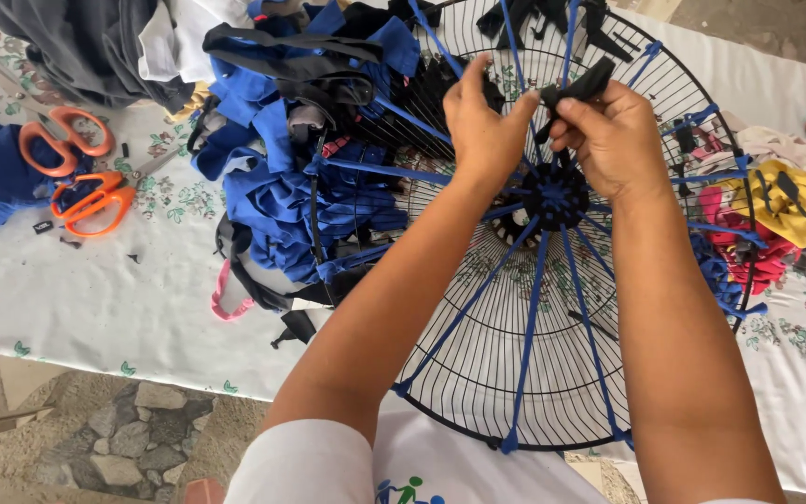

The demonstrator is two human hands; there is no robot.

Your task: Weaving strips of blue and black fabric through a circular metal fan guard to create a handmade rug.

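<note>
My left hand [482, 126] and right hand [608, 140] both pinch a black fabric strip [576, 91] tightly above the fan guard [515, 373].

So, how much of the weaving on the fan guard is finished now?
Done: blue strips run like spokes from hub to rim of the fan guard. In hand: left hand and right hand pinch a black strip near the hub. Left: most of the guard is bare wire.

The person wears a white short-sleeved shirt [328, 467]. Both forearms are bare, without watch or rings in view. A small blue and green figure print [408, 491] marks the shirt front.
</note>
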